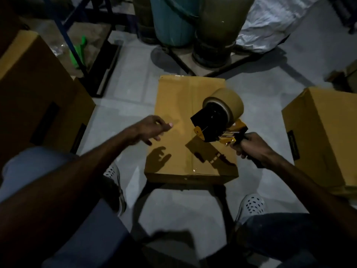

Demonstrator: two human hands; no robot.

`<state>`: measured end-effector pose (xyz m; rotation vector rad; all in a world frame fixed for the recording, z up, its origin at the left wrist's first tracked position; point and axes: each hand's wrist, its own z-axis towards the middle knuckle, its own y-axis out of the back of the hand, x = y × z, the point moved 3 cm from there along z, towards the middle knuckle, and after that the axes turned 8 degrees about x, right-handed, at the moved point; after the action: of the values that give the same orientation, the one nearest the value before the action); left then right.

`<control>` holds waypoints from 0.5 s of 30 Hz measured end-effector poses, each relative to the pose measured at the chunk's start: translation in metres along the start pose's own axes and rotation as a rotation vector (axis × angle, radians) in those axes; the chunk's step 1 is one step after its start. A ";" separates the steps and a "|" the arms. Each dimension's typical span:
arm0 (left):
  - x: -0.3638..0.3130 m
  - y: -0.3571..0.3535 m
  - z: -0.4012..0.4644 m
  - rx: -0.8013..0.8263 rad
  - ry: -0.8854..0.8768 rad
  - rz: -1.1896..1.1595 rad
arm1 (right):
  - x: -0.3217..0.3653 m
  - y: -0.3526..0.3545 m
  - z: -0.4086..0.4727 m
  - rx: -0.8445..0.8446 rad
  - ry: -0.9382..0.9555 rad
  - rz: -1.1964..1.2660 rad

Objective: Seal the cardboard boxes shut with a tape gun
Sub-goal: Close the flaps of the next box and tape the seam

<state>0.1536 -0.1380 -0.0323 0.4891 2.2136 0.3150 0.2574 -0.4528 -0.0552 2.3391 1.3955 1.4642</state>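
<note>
A closed brown cardboard box (173, 105) lies on the floor between my feet, its centre seam running away from me with glossy tape along it. My right hand (253, 147) grips the handle of a black and yellow tape gun (216, 124), which carries a brown tape roll (229, 101). The gun hangs in the air above the box's right half. My left hand (152, 129) hovers above the box's left side with loosely curled fingers, holding nothing; its shadow falls on the lid.
A large cardboard box (34, 97) stands at the left and another (324, 136) at the right. Drums (170, 22) on a pallet sit behind. A blue metal frame (71, 39) and a green object (79, 51) are at back left.
</note>
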 end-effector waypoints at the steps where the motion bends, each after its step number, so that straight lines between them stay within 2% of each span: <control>1: -0.002 -0.013 -0.002 0.054 0.007 -0.073 | -0.004 -0.002 -0.002 0.009 -0.005 0.033; 8: -0.011 -0.058 0.002 0.338 0.141 -0.551 | 0.001 -0.024 -0.028 0.302 0.034 0.304; 12: -0.022 -0.060 0.005 0.445 0.091 -0.783 | -0.001 -0.028 -0.027 0.324 0.035 0.432; 15: -0.032 -0.061 0.007 0.464 0.005 -0.847 | -0.006 -0.028 -0.021 0.321 0.046 0.462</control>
<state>0.1634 -0.2059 -0.0381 -0.2418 2.2765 -0.6494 0.2223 -0.4483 -0.0607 3.0076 1.2307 1.4861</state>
